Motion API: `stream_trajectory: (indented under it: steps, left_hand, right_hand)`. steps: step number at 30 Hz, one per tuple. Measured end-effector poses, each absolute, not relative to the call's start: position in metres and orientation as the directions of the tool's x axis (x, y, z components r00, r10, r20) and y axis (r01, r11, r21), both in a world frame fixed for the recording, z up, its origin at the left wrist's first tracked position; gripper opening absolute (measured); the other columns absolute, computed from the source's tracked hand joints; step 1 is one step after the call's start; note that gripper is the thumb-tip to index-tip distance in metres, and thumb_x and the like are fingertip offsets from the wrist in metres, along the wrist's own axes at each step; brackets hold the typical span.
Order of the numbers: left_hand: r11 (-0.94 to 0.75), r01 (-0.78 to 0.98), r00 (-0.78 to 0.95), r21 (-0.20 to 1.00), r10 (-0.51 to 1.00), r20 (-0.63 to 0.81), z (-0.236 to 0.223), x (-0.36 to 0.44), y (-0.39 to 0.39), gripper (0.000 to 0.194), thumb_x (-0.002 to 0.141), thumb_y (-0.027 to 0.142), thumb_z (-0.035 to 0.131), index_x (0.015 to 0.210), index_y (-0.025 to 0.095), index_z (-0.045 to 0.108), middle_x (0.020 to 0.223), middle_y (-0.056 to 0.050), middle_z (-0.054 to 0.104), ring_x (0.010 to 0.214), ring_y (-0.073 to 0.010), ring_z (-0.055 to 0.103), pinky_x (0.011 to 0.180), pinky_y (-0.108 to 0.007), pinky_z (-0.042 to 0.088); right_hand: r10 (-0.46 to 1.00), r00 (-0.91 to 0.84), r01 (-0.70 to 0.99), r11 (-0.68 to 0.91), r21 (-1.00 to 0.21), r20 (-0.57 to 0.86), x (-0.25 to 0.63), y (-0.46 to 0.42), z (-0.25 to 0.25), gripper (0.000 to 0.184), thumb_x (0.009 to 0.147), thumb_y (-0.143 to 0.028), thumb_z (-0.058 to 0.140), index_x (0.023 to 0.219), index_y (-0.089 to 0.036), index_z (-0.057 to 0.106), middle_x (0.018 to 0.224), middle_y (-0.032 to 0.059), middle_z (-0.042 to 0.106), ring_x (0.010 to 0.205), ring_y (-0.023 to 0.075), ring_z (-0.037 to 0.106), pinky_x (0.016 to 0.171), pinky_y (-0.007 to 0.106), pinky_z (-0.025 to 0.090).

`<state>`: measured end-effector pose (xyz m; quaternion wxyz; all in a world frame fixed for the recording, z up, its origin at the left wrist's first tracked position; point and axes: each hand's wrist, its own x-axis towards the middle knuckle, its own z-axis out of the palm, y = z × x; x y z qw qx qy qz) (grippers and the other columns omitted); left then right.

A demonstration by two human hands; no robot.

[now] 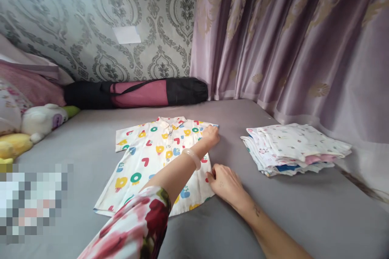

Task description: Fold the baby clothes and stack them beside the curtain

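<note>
A short-sleeved white shirt [154, 157] with colourful printed shapes lies spread out on the grey bed sheet, its collar toward the wall. My left hand [212, 134] reaches across it, fingers closed on the shirt's right-hand sleeve. Part of the shirt's right half is hidden under my left forearm, which wears a pale bangle [192, 158]. Lower down, my right hand [225, 182] pinches the shirt's right side edge near the hem. Both hands touch the cloth while the shirt stays flat.
A stack of folded clothes [298, 145] sits on the grey sheet [273, 218] to the right. Along the wall lies a black and pink long bag [139, 93]. Plush toys [44, 121] are at the left, near a blurred patch. Purple curtains [243, 32] hang behind.
</note>
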<state>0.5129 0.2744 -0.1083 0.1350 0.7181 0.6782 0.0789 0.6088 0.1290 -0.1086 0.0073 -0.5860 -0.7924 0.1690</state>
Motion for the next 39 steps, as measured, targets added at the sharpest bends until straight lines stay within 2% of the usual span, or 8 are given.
stream_trajectory:
  steps: [6, 10, 13, 16, 23, 31, 36, 39]
  left_hand:
    - [0.009, 0.915, 0.018, 0.402, 0.998, -0.064, -0.110, 0.510, 0.280, 0.028, 0.083, 0.011, 0.051, 0.106, 0.010, 0.067, 0.117, -0.023, 0.064, 0.112, -0.0300, 0.061, 0.092, -0.036, 0.047]
    - [0.090, 0.839, -0.049, 0.537, 0.995, -0.090, -0.106, 0.490, 0.285, 0.018, 0.082, 0.018, 0.056, 0.088, 0.008, 0.069, 0.094, -0.020, 0.071, 0.093, -0.0267, 0.068, 0.079, -0.031, 0.051]
    - [0.193, 0.561, -0.131, 0.805, 0.981, -0.144, -0.100, 0.466, 0.287, 0.015, 0.080, 0.021, 0.057, 0.076, 0.009, 0.066, 0.072, -0.012, 0.069, 0.073, -0.0195, 0.068, 0.068, -0.026, 0.052]
    - [0.240, 0.268, -0.223, 0.933, 0.958, -0.182, -0.093, 0.440, 0.281, 0.010, 0.078, 0.021, 0.058, 0.076, 0.011, 0.062, 0.066, -0.006, 0.064, 0.065, -0.0141, 0.064, 0.064, -0.023, 0.053]
    - [0.183, 0.008, -0.324, 0.983, 0.931, -0.170, -0.096, 0.380, 0.252, 0.007, 0.070, 0.019, 0.061, 0.075, 0.015, 0.058, 0.063, 0.000, 0.059, 0.061, -0.0096, 0.060, 0.064, -0.021, 0.053]
    - [0.232, -0.185, -0.448, 0.955, 0.845, -0.292, -0.123, 0.340, 0.230, 0.013, 0.065, 0.015, 0.062, 0.069, 0.017, 0.050, 0.049, 0.004, 0.047, 0.043, -0.0083, 0.050, 0.046, -0.019, 0.049]
    - [0.252, -0.229, -0.459, 0.940, 0.824, -0.332, -0.130, 0.332, 0.216, 0.017, 0.070, 0.015, 0.061, 0.085, 0.014, 0.053, 0.055, 0.000, 0.055, 0.048, -0.0135, 0.059, 0.053, -0.027, 0.055]
    - [0.231, -0.228, -0.469, 0.946, 0.825, -0.315, -0.135, 0.331, 0.210, 0.040, 0.074, 0.019, 0.065, 0.110, 0.012, 0.049, 0.062, -0.001, 0.060, 0.054, -0.0151, 0.063, 0.058, -0.028, 0.056]
  right_hand:
    - [0.927, -0.347, 0.886, 0.274, -0.374, -0.141, 0.606, 0.125, -0.107, 0.015, 0.090, -0.026, 0.047, 0.081, -0.022, 0.058, 0.087, 0.0062, 0.069, 0.080, 0.0198, 0.064, 0.059, 0.027, 0.030]
    - [0.919, -0.372, 0.824, 0.262, -0.502, -0.131, 0.606, 0.126, -0.108, 0.005, 0.086, -0.022, 0.049, 0.083, -0.022, 0.054, 0.081, 0.0026, 0.067, 0.075, 0.0175, 0.062, 0.059, 0.025, 0.028]
    - [0.916, -0.386, 0.771, 0.254, -0.585, -0.111, 0.605, 0.125, -0.111, 0.004, 0.084, -0.020, 0.049, 0.083, -0.023, 0.051, 0.078, 0.0006, 0.065, 0.074, 0.0161, 0.060, 0.061, 0.024, 0.031]
    - [0.917, -0.393, 0.710, 0.256, -0.656, -0.067, 0.602, 0.122, -0.113, 0.005, 0.083, -0.019, 0.047, 0.084, -0.024, 0.049, 0.078, -0.0008, 0.064, 0.073, 0.0156, 0.059, 0.063, 0.024, 0.034]
    - [0.887, -0.459, 0.549, 0.331, -0.767, 0.054, 0.593, 0.109, -0.113, 0.010, 0.084, -0.018, 0.045, 0.091, -0.025, 0.047, 0.089, -0.0004, 0.065, 0.082, 0.0162, 0.061, 0.072, 0.024, 0.042]
    - [0.781, -0.603, 0.487, 0.520, -0.702, 0.160, 0.586, 0.099, -0.119, 0.018, 0.088, -0.013, 0.044, 0.100, -0.023, 0.052, 0.096, 0.0025, 0.065, 0.085, 0.0161, 0.061, 0.074, 0.027, 0.044]
    - [0.606, -0.768, 0.362, 0.677, -0.641, 0.206, 0.587, 0.095, -0.115, 0.010, 0.087, -0.018, 0.055, 0.095, -0.022, 0.059, 0.093, 0.0029, 0.065, 0.089, 0.0173, 0.060, 0.079, 0.028, 0.046]
    - [0.557, -0.803, 0.276, 0.662, -0.697, 0.211, 0.589, 0.098, -0.113, 0.013, 0.093, -0.030, 0.053, 0.090, -0.022, 0.063, 0.088, 0.0017, 0.067, 0.084, 0.0149, 0.061, 0.078, 0.027, 0.047]
